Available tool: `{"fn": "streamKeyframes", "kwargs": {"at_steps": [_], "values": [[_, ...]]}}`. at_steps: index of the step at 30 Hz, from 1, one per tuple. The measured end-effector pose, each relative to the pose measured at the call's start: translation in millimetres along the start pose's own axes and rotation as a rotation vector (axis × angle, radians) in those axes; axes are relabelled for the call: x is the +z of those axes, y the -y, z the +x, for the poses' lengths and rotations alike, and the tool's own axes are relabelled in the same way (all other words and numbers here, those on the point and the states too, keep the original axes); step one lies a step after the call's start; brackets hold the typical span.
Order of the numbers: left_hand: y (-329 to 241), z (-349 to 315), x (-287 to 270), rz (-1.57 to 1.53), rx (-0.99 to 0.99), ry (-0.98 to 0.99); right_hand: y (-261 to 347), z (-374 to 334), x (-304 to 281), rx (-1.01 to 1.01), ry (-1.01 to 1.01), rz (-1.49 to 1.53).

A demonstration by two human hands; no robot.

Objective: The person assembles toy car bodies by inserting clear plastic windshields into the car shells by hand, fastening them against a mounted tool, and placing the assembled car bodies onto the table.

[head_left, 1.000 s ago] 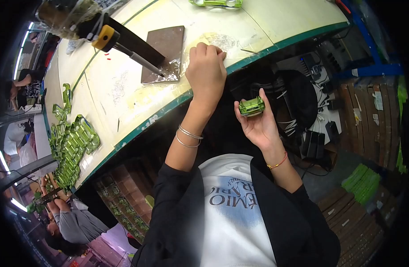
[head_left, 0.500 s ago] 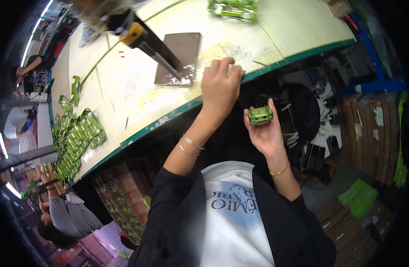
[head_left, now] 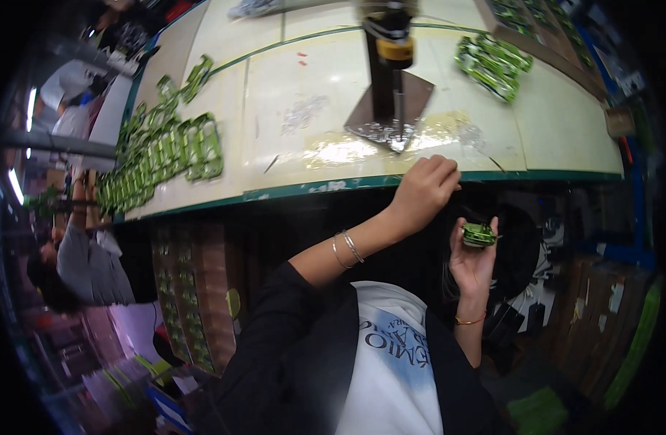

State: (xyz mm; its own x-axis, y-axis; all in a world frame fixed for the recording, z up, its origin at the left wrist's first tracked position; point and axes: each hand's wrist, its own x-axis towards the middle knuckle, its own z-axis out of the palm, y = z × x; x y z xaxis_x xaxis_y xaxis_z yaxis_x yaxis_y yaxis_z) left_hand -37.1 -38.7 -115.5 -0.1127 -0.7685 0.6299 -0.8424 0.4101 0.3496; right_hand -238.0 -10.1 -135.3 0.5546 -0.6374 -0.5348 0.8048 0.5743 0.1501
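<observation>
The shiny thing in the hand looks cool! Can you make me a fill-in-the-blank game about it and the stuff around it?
1. The right hand holds a small shiny part coloured ____.
2. Silver bracelets circle the person's ____ wrist.
3. The slab on the pale table is coloured ____.
4. The tool pointing down at the slab has a ring coloured ____.

Missing words: green; left; brown; yellow.

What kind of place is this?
It looks like a factory or workshop. Lots of matching green parts lie on a long worktable, a tool with a yellow band points down, and the person's right hand holds a similar green piece.
</observation>
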Motion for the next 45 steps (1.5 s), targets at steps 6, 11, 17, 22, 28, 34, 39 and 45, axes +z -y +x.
{"fn": "streamKeyframes", "kwargs": {"at_steps": [6, 11, 17, 22, 28, 34, 39, 45], "values": [[-14.1, -15.4, -3.1, -0.205, -0.131, -0.257, 6.3, 6.8, -8.1, 0.091, 0.107, -0.018], [-33.1, -42.5, -38.6, -0.454, -0.352, -0.211, -3.1, 7.7, -1.9, 0.076, 0.067, -0.086], [-52.0, -79.1, -90.5, -0.603, -0.602, -0.097, -45.7, 12.8, 0.5, -0.106, -0.148, -0.304], [-58.2, -79.1, -103.9, -0.54, -0.497, -0.115, -77.1, 15.2, 9.6, -0.109, -0.15, -0.391], [-64.0, -78.0, -95.5, -0.407, -0.345, -0.123, -88.5, 6.1, 9.0, -0.15, -0.103, -0.458], [-68.9, -75.8, -96.5, -0.376, -0.375, -0.095, -90.6, 4.3, 4.5, -0.216, -0.055, -0.537], [-72.2, -74.2, -96.5, -0.347, -0.406, -0.104, -92.1, 5.2, 4.7, -0.234, -0.071, -0.553], [-70.9, -75.5, -94.1, -0.354, -0.418, -0.124, -91.4, 5.4, 6.8, -0.267, -0.071, -0.588]]}}
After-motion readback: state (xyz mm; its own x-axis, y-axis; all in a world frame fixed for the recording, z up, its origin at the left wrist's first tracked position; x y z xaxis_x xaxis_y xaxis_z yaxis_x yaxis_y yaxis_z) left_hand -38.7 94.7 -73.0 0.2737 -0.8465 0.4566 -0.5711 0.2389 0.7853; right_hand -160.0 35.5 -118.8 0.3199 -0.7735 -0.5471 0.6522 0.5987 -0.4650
